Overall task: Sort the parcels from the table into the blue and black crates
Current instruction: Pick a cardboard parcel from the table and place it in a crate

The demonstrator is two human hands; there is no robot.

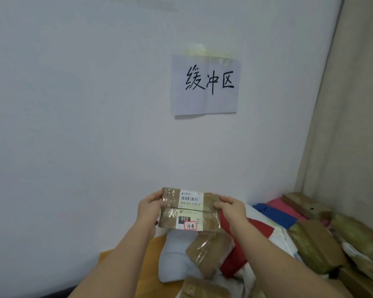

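Before the white wall with its handwritten paper sign (205, 84), your left hand (148, 208) and right hand (232, 208) grip opposite ends of a flat brown tape-wrapped parcel with white barcode labels (190, 209), raised above the surface's pile of brown, red, blue and white parcels (314, 244).

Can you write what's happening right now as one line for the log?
step: checking label | held: parcel | left hand: grips left end | right hand: grips right end | crates: not in view

Soft even light, slight wide-angle blur
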